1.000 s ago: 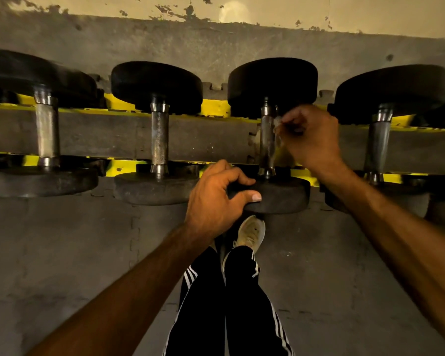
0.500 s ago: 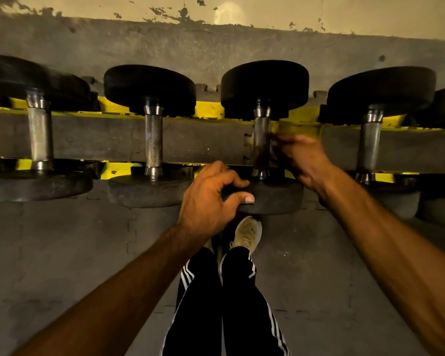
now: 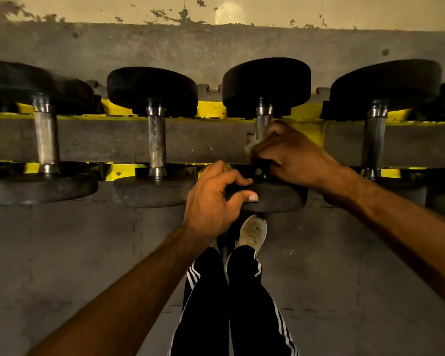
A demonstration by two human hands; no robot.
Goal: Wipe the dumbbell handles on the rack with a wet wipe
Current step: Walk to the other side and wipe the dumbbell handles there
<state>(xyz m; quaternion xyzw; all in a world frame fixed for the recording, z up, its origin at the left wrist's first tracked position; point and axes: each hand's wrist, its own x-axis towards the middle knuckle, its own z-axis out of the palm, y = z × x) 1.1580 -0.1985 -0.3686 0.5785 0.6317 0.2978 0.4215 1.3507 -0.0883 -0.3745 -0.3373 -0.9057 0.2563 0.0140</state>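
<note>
— Gripping what, the left hand (image 3: 211,201)?

— The near head (image 3: 280,199) of the third dumbbell (image 3: 266,83) along the rack (image 3: 211,109). It's a thick, round, matte black disc that looks rubbery. The fingers (image 3: 229,176) curl over its top and the thumb presses on the rim.

— And the right hand (image 3: 290,155)?

— Closed round the lower half of that dumbbell's handle (image 3: 263,124), with the wet wipe (image 3: 250,148) bunched inside. Only a pale, crumpled corner shows at the hand's left edge.

— What's the handle like?

— A round bar of bright steel, knurled in a fine cross-hatch, with a smooth collar where it meets the far head (the near collar is mostly hidden by the hand). The other dumbbells (image 3: 156,142) match it, each lying across two yellow-painted rails with its handle pointing away from the person.

— Below the rack?

— A floor (image 3: 62,253) of dull grey mats joined by jigsaw seams, a pale shoe (image 3: 252,232), and black trousers (image 3: 244,304) with white side stripes. Behind is a scuffed wall (image 3: 344,11) with flaking paint.

— Anything changed?

— A second ago the right hand held the wipe high on the handle, by the far collar. Half a second ago it was at mid-bar. Now it has slid down toward the near head. The left hand has kept the same hold on the disc throughout.
</note>
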